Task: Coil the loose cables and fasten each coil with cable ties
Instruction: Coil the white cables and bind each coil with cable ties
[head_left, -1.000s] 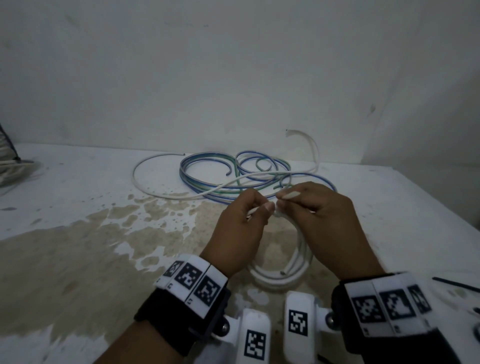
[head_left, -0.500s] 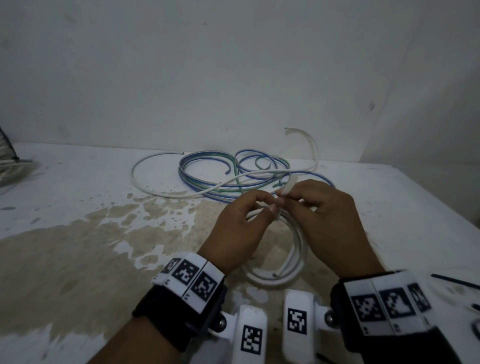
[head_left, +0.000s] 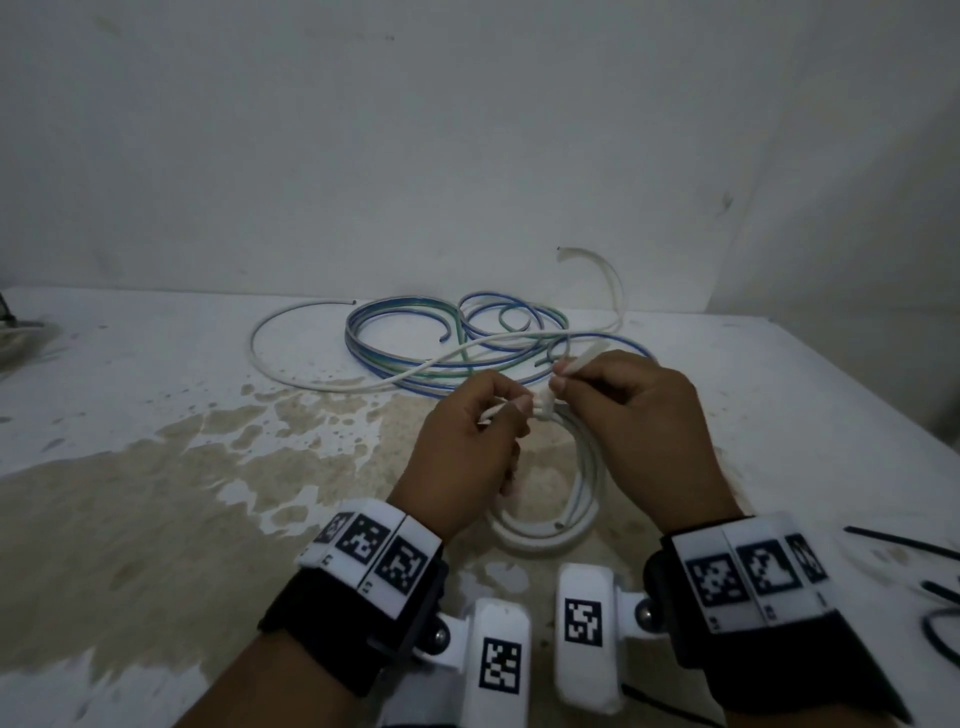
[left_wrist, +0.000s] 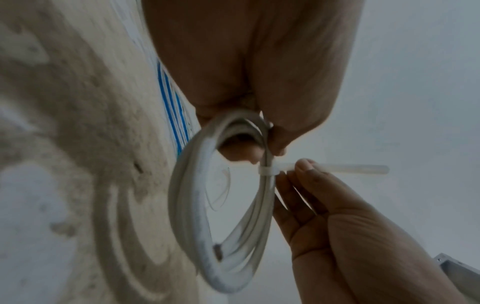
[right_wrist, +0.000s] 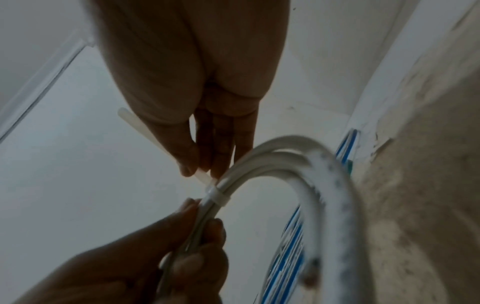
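White cable coil (left_wrist: 197, 226), cinched by translucent cable tie (left_wrist: 269, 170)

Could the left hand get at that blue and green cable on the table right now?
Probably not as things stand: the left hand grips the white coil while the right hand pinches the cable tie. The blue and green cable lies unobstructed just beyond the hands, so after letting go, likely yes.
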